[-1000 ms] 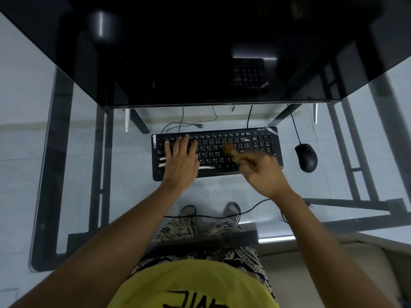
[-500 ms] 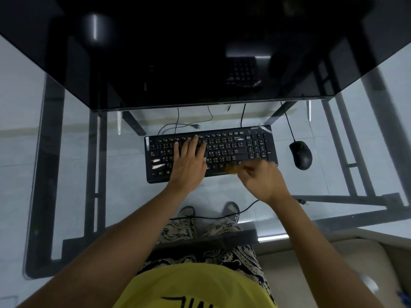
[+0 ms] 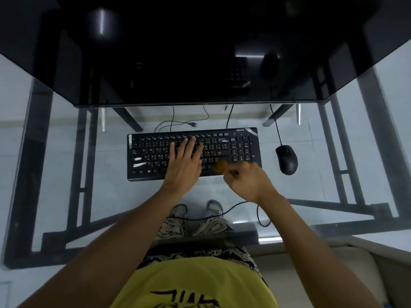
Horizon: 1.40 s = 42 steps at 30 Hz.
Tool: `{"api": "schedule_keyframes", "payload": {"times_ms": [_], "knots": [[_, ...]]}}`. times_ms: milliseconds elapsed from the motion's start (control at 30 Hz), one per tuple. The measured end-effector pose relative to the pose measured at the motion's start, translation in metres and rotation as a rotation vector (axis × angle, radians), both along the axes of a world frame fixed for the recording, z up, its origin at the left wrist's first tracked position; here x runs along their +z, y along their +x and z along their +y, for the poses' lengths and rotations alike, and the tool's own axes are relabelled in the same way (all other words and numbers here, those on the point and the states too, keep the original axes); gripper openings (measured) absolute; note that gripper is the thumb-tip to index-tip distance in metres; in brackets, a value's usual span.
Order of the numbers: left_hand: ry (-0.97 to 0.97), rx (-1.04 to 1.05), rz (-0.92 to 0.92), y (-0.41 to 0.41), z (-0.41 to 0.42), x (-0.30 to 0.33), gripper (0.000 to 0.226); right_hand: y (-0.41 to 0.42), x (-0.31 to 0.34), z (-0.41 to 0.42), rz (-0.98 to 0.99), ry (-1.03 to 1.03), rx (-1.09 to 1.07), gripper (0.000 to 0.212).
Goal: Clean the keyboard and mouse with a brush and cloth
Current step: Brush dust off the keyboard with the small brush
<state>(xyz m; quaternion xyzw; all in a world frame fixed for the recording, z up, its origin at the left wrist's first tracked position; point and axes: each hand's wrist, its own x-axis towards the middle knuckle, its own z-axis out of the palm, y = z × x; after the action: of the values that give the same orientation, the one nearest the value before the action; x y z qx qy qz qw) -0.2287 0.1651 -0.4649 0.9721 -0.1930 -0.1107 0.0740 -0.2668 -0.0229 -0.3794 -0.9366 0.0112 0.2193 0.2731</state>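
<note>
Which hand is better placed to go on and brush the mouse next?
Right. The right hand already holds the brush and is nearer the mouse; the left hand lies flat on the keyboard.

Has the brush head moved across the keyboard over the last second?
Yes. The brush, held in the right hand, has come toward the person, from the upper key rows down to the bottom rows of the keyboard.

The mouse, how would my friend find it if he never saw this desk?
Start at the glass desk and find the black keyboard in its middle. Look just to its right: the mouse is a small black oval with a thin cord running away from it, and neither hand touches it.
</note>
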Motion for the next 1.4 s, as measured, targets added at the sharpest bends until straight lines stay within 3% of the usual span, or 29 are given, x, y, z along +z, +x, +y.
{"api": "schedule_keyframes", "payload": {"times_ms": [133, 233, 300, 433, 500, 567, 667, 733, 833, 867, 1000, 1133, 1267, 1400], "knots": [[0.013, 0.036, -0.024, -0.013, -0.008, 0.003, 0.052, 0.003, 0.007, -0.013, -0.169, 0.134, -0.018, 0.024], [0.025, 0.013, -0.060, -0.024, -0.013, 0.002, 0.049, 0.000, 0.004, -0.022, 0.001, -0.032, 0.123, 0.023], [0.037, -0.007, -0.099, -0.031, -0.017, 0.002, 0.049, -0.001, 0.002, -0.040, 0.082, -0.122, 0.101, 0.028], [0.082, -0.094, -0.110, -0.056, -0.029, -0.007, 0.057, -0.009, 0.003, -0.056, -0.259, 0.069, 0.006, 0.029], [0.097, -0.113, -0.082, -0.075, -0.033, -0.015, 0.059, -0.016, -0.002, -0.055, -0.255, 0.143, 0.143, 0.026], [0.107, -0.090, -0.065, -0.086, -0.035, -0.019, 0.061, -0.020, -0.013, -0.060, -0.204, 0.073, 0.261, 0.018], [0.117, -0.057, -0.059, -0.090, -0.038, -0.021, 0.063, -0.018, -0.023, -0.077, -0.307, -0.017, 0.017, 0.010], [0.134, -0.046, -0.054, -0.089, -0.040, -0.020, 0.063, -0.021, -0.021, -0.078, -0.336, 0.049, -0.048, 0.018], [0.140, -0.033, -0.042, -0.094, -0.039, -0.021, 0.064, -0.030, -0.021, -0.072, -0.208, 0.176, 0.206, 0.023], [0.140, -0.029, -0.040, -0.095, -0.039, -0.021, 0.064, -0.029, -0.022, -0.073, -0.178, 0.151, 0.204, 0.020], [0.138, -0.020, -0.026, -0.095, -0.040, -0.020, 0.064, -0.021, -0.025, -0.086, -0.310, 0.108, -0.181, 0.018], [0.139, -0.025, -0.010, -0.095, -0.037, -0.022, 0.064, -0.030, -0.021, -0.082, -0.157, 0.220, 0.122, 0.018], [0.145, -0.029, -0.009, -0.095, -0.037, -0.024, 0.064, -0.023, -0.023, -0.101, -0.336, 0.081, -0.175, 0.021], [0.138, -0.020, -0.002, -0.095, -0.037, -0.024, 0.064, -0.029, -0.015, -0.102, -0.143, 0.206, 0.067, 0.022]]}}
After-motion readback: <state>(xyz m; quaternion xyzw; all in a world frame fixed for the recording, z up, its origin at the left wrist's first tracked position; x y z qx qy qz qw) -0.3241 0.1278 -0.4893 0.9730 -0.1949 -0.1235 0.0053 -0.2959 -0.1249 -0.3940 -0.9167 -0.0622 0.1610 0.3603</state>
